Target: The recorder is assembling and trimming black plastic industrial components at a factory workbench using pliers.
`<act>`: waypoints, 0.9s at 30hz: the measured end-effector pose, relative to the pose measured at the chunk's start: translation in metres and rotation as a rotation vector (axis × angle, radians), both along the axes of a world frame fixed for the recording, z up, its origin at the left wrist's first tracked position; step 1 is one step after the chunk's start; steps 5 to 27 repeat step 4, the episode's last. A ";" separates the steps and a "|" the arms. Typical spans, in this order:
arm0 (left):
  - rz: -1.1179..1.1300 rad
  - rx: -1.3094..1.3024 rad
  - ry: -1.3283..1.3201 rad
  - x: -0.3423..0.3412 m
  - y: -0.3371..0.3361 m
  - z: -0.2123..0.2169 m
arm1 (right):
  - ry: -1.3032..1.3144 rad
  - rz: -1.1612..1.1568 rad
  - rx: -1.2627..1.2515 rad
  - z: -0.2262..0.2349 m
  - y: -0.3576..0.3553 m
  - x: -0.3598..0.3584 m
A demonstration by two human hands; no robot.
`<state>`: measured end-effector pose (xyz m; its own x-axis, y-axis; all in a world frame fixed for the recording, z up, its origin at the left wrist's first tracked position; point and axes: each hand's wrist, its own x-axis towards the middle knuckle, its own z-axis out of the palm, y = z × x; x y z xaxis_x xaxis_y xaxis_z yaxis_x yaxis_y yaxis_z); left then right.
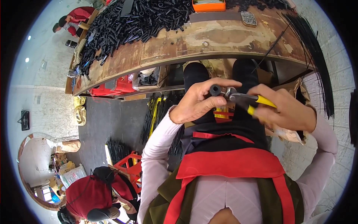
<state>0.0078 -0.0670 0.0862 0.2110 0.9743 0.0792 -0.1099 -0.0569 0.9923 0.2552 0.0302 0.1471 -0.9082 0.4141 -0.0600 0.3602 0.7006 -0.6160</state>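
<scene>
My left hand (191,104) is closed on a short black tube (215,90), its round, hollow end turned up between thumb and fingers. Beside the tube sits a small shiny metal fitting (230,90), partly hidden by the tool's jaws. A pair of pliers (243,98) with grey jaws and yellow grips reaches that fitting from the right. Around the grips, my right hand (292,110) is closed, its fingers smeared by motion. Both hands are held above my lap, just short of the bench edge.
A worn wooden bench (164,50) spans the front, bearing a heap of black tubes (130,22), an orange box (209,5) and a speckled block (248,18). Long black rods (317,56) hang over its right end. A person in red (89,198) sits lower left.
</scene>
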 end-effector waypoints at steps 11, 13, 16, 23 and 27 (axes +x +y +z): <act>-0.090 -0.023 0.092 -0.003 0.001 -0.001 | -0.245 -0.112 -0.689 -0.007 -0.004 -0.004; -0.090 -0.023 0.092 -0.003 0.001 -0.001 | -0.245 -0.112 -0.689 -0.007 -0.004 -0.004; -0.090 -0.023 0.092 -0.003 0.001 -0.001 | -0.245 -0.112 -0.689 -0.007 -0.004 -0.004; -0.090 -0.023 0.092 -0.003 0.001 -0.001 | -0.245 -0.112 -0.689 -0.007 -0.004 -0.004; -0.090 -0.023 0.092 -0.003 0.001 -0.001 | -0.245 -0.112 -0.689 -0.007 -0.004 -0.004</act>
